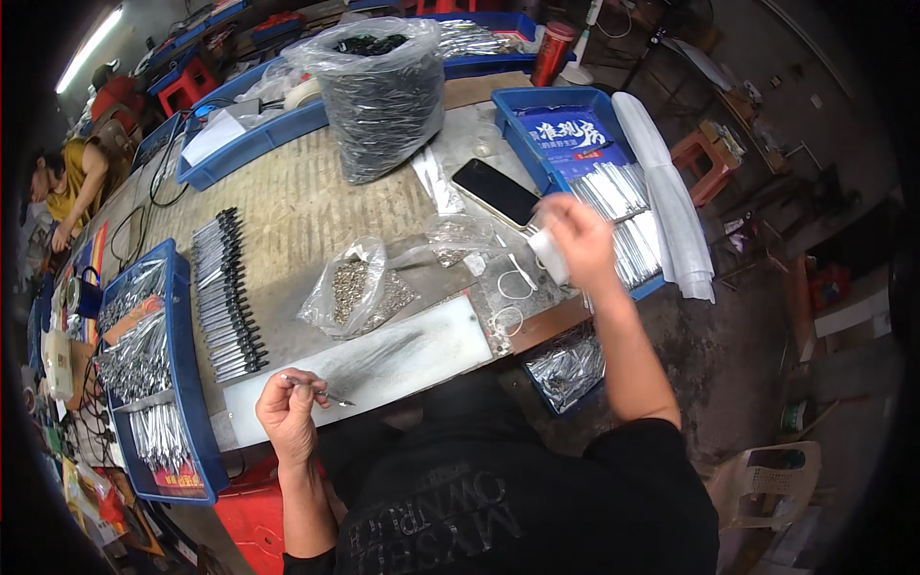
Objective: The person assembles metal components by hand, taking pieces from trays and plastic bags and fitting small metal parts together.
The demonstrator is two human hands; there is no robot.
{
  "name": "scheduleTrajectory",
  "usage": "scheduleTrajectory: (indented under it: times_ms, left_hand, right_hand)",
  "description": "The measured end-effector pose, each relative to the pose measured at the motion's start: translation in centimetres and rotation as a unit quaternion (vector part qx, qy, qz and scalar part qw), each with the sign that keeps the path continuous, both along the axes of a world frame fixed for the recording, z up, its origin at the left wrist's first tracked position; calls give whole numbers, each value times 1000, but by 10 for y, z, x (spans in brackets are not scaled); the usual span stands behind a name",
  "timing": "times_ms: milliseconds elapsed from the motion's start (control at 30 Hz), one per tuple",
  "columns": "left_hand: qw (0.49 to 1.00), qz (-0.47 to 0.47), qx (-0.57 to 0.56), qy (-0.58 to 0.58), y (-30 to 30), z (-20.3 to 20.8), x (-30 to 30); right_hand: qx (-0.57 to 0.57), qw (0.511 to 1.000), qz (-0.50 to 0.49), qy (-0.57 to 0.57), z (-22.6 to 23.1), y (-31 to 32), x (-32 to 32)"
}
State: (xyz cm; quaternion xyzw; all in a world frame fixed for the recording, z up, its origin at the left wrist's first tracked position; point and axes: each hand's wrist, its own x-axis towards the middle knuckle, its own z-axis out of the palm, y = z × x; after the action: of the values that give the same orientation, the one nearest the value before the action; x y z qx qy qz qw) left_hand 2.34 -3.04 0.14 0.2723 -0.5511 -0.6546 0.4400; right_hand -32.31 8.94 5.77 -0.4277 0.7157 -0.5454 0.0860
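Observation:
My left hand [287,414] is above the near left end of a white board [383,356], its fingers closed round a thin silver metal rod [329,394] whose tip points right. My right hand [580,240] is raised at the near left side of the right blue tray [546,172], its fingers smeared by motion. Right beside it is a white rounded object [551,257]; whether the hand grips it I cannot tell. A dark phone [496,192] lies just beyond that hand. Silver rods [613,206] fill part of the right tray.
A clear bag [347,292] of small metal parts lies mid-table, with a tall bag [381,115] of black parts behind. Several assembled rods [225,292] line up at left beside a blue tray [180,383] of metal rods. White cord loops [516,286] lie near the table's front edge.

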Motion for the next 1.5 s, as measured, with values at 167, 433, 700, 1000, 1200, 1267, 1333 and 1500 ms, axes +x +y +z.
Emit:
scheduleTrajectory:
  times_ms: [167, 433, 700, 1000, 1200, 1267, 1333, 1500]
  left_hand:
    - [1000, -2, 19, 1, 2, -7, 0]
    - [999, -11, 30, -13, 6, -15, -2]
    - [999, -5, 35, -8, 10, -15, -9]
    - [999, -18, 36, -24, 11, -18, -9]
    - [999, -7, 32, -25, 12, -18, -4]
    - [999, -2, 30, -25, 11, -19, -2]
    - [999, 1, 40, -29, 10, -20, 1]
    - [999, 11, 42, -25, 10, -17, 0]
  right_hand:
    - [198, 948, -159, 194, -6, 6, -120]
    - [512, 823, -77, 235, -22, -14, -154]
    - [499, 848, -75, 163, -24, -11, -155]
    - [501, 836, -51, 218, -14, -12, -146]
    - [517, 819, -54, 243, -24, -10, -151]
    - [519, 821, -55, 233, -22, -11, -151]
    - [521, 822, -57, 224, -20, -9, -154]
    - [281, 945, -109, 131, 1, -4, -139]
